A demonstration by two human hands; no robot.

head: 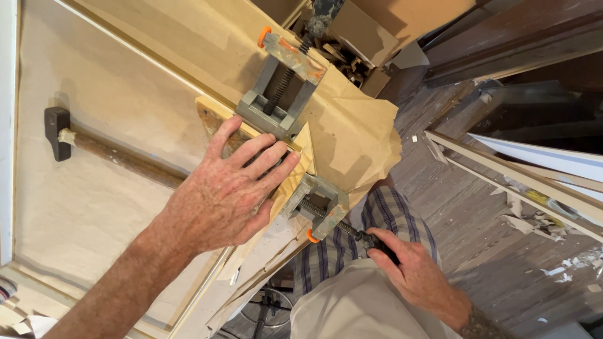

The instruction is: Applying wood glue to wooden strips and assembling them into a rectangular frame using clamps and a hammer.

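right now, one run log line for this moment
left hand flat on wood piece | right hand grips clamp handle | corner clamp on joint

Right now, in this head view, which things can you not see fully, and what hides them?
- Wooden piece in the corner clamp: mostly covered by the left hand.
- Clamp screw handle: wrapped by the right hand, so its shape is hidden.
- Hammer: the handle's far end disappears under the left hand.
- Second clamp screw: cut off by the top edge.
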